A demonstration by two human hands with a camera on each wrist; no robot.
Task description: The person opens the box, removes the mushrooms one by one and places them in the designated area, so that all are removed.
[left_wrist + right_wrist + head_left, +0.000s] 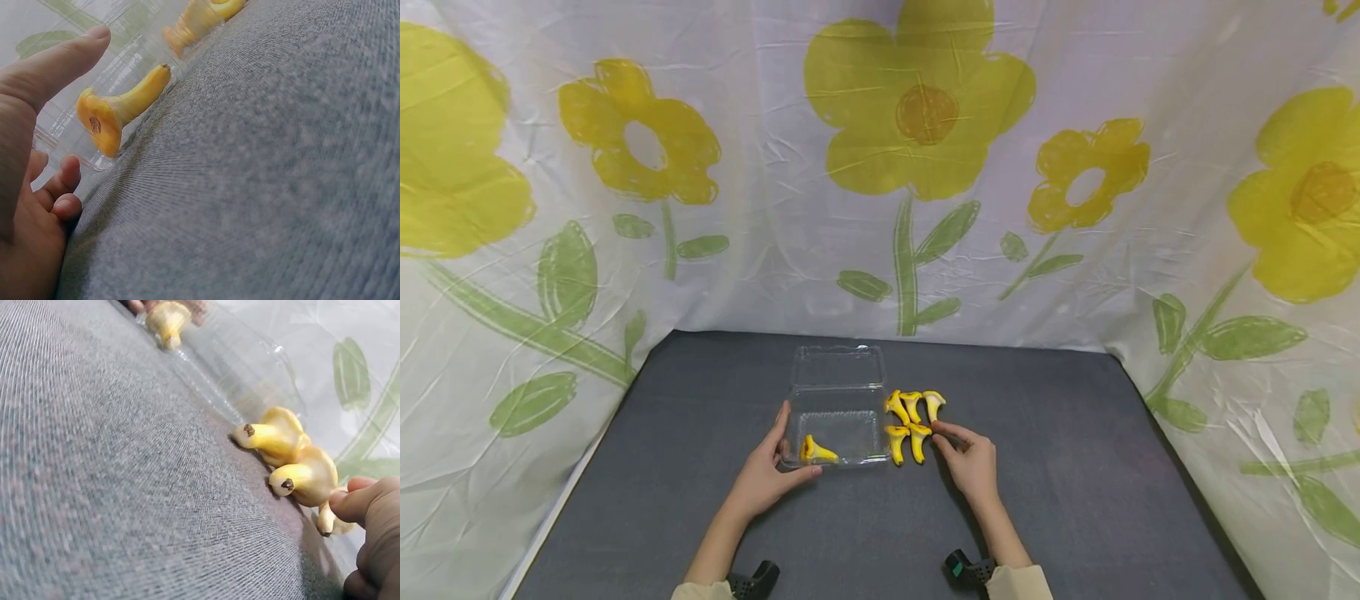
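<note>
A clear plastic clamshell container (838, 400) stands on the dark cloth with its lid raised at the back. One yellow trumpet-shaped mushroom (820, 452) lies in its front left part. At that corner my left hand (767, 479) holds the container, thumb along the front and fingers against the left wall. Several more mushrooms (917, 442) lie in two rows just right of the container. My right hand (973, 462) has thumb and index fingertips right beside the front right mushroom and the back right mushroom (934, 404). In the right wrist view the thumb overlaps a mushroom (325, 520).
Dark grey cloth (1075, 483) covers the table. A white curtain (760, 275) with yellow flowers hangs behind and at both sides. Black wrist devices (970, 571) sit near both sleeves.
</note>
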